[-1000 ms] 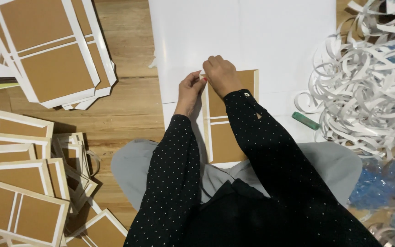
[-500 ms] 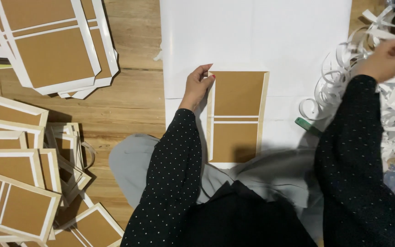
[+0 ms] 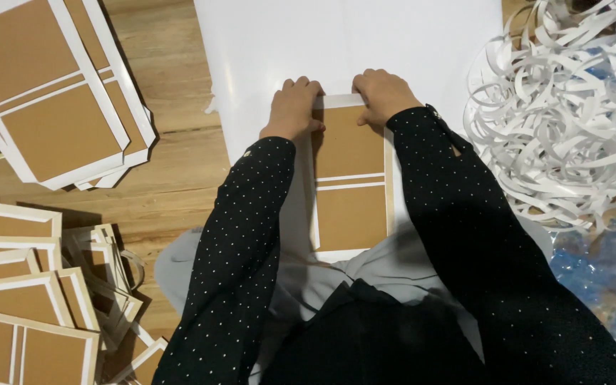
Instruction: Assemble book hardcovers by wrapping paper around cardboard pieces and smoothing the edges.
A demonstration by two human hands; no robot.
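At the far left, stacks of finished brown cards with white edging are piled on the wooden floor. At centre, the left hand is pressed, fingers curled, on the top left corner of a brown card that is laid on a large white sheet; the right hand is pressed likewise on the top right corner. The top white border appears to be being smoothed down; next, firm, even pressure along that edge seems called for. At right, a heap of white paper strips is seen above crumpled blue plastic.
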